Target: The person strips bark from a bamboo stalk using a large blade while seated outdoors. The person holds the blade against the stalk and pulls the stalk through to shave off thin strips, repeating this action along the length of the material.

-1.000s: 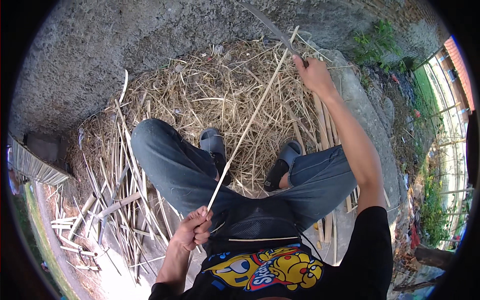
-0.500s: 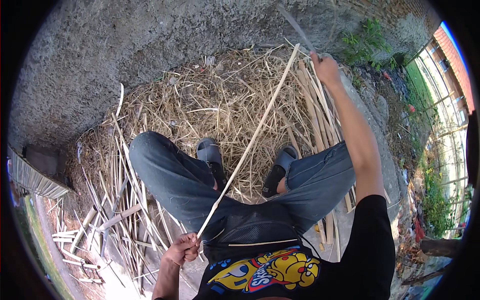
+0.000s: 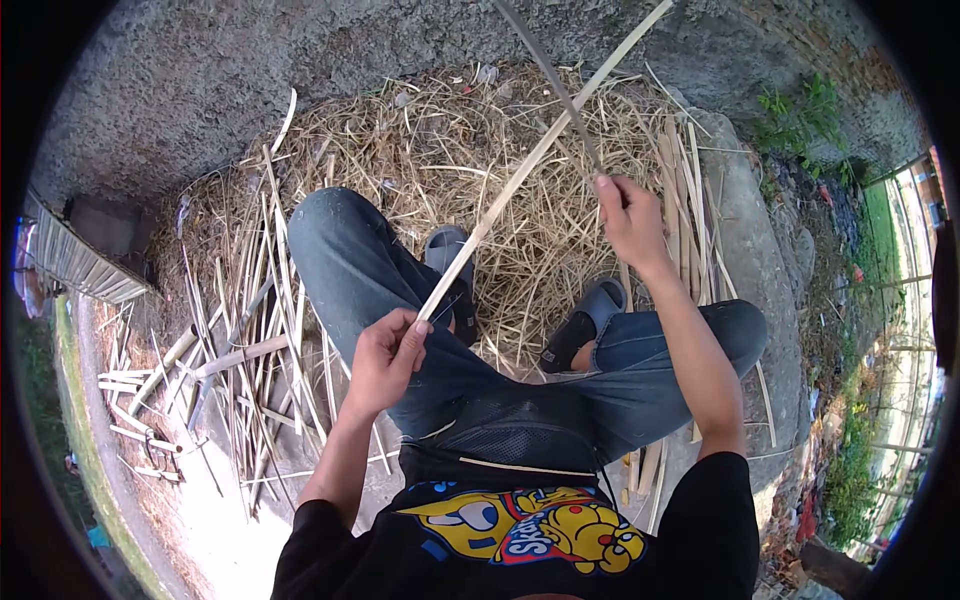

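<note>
My left hand is closed round the lower end of a long pale bamboo strip, which slants up and away to the right between my knees. In my right hand is a long thin knife, gripped at its near end, with the grey blade pointing up and to the left. The blade crosses the strip in the picture near its far part; I cannot tell whether they touch. The knife's handle is mostly hidden by my fingers.
A thick litter of shavings covers the ground around my sandals. Several loose bamboo strips and poles lie at my left, and more split pieces at my right. A rough grey wall stands ahead; plants grow at the right.
My left hand has moved up and forward with the strip, which reaches farther. My right hand has come lower and toward me, bringing the knife over the strip. The view has shifted slightly.
</note>
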The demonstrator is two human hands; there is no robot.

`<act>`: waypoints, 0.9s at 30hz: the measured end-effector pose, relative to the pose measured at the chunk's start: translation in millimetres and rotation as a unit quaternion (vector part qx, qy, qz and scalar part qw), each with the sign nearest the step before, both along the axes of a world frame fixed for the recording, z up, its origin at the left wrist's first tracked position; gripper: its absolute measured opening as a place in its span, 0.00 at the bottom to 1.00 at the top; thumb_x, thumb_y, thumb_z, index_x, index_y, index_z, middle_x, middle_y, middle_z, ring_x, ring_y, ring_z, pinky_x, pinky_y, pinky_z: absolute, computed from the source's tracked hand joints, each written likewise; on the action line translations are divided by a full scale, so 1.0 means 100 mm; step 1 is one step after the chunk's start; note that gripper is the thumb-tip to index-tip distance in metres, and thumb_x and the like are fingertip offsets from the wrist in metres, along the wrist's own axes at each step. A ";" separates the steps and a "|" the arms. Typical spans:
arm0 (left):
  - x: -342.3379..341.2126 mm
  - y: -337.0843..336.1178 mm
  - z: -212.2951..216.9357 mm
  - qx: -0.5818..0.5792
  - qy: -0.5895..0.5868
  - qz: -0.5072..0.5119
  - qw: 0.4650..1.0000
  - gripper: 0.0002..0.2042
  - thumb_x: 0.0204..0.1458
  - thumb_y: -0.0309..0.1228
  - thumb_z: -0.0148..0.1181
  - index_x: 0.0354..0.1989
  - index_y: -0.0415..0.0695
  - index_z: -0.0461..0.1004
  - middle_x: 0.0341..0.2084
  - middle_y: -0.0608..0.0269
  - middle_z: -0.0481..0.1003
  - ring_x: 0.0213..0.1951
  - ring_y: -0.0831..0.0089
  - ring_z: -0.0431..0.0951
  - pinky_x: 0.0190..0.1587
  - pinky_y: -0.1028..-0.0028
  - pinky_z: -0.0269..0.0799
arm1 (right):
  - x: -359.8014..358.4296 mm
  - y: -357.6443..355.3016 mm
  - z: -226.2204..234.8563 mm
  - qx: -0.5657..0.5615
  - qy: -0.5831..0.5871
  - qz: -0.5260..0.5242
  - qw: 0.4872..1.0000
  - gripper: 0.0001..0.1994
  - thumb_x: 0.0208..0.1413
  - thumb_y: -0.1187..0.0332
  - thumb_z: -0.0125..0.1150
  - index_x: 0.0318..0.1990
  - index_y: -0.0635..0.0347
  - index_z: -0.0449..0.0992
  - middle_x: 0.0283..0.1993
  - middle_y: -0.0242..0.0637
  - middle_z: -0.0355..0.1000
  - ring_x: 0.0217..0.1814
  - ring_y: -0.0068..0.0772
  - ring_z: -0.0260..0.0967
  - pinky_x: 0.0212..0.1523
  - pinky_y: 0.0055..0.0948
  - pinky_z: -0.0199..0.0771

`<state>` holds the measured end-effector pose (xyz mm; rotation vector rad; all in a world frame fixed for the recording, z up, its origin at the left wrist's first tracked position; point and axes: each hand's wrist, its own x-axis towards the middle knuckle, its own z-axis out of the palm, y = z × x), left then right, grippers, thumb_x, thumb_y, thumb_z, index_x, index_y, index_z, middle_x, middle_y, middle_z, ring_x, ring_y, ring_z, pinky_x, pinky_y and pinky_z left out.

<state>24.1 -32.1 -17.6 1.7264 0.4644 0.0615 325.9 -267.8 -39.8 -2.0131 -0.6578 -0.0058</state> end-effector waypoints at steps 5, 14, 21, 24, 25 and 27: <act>0.29 -0.23 0.12 0.023 -0.006 0.038 0.999 0.12 0.68 0.34 0.54 0.36 0.38 0.75 0.16 0.73 0.68 0.20 0.87 0.64 0.23 0.80 0.56 | -0.90 0.36 0.16 -0.175 -0.185 0.160 0.954 0.31 0.60 0.35 0.55 0.34 0.60 0.76 0.19 0.43 0.72 0.22 0.47 0.75 0.24 0.42 0.75; 0.25 -0.28 0.08 -0.081 -0.024 0.074 0.994 0.11 0.67 0.31 0.54 0.41 0.33 0.77 0.18 0.74 0.68 0.20 0.88 0.63 0.23 0.82 0.56 | -0.62 0.42 0.29 -0.219 -0.178 0.137 0.950 0.31 0.60 0.35 0.54 0.33 0.61 0.75 0.21 0.45 0.72 0.26 0.52 0.76 0.26 0.47 0.76; 0.03 -0.31 0.09 -0.120 -0.038 0.098 0.987 0.11 0.67 0.31 0.56 0.40 0.34 0.78 0.19 0.74 0.69 0.21 0.89 0.62 0.22 0.82 0.55 | -0.60 0.44 0.46 -0.231 -0.240 0.130 0.934 0.31 0.61 0.38 0.56 0.33 0.64 0.75 0.18 0.44 0.70 0.21 0.48 0.75 0.21 0.43 0.73; -0.09 -0.33 0.02 -0.146 -0.014 0.064 0.987 0.11 0.66 0.32 0.56 0.40 0.34 0.78 0.18 0.74 0.69 0.21 0.89 0.62 0.22 0.83 0.55 | -0.21 0.34 0.64 -0.220 -0.069 0.019 0.973 0.28 0.62 0.41 0.58 0.31 0.63 0.76 0.16 0.44 0.68 0.19 0.48 0.73 0.20 0.42 0.70; -0.08 -0.35 0.01 -0.151 -0.016 0.062 0.986 0.11 0.67 0.32 0.56 0.40 0.34 0.78 0.18 0.74 0.69 0.21 0.89 0.63 0.23 0.83 0.55 | -0.34 0.31 0.55 -0.206 -0.091 0.037 0.973 0.26 0.62 0.44 0.60 0.30 0.63 0.76 0.16 0.45 0.68 0.18 0.47 0.71 0.19 0.42 0.66; -0.07 -0.39 0.01 -0.160 -0.019 0.070 0.984 0.11 0.67 0.32 0.56 0.41 0.34 0.78 0.18 0.73 0.69 0.21 0.89 0.63 0.23 0.83 0.56 | -0.79 0.38 0.50 -0.167 -0.216 0.153 0.950 0.27 0.61 0.42 0.60 0.32 0.63 0.76 0.17 0.43 0.69 0.20 0.48 0.73 0.20 0.42 0.70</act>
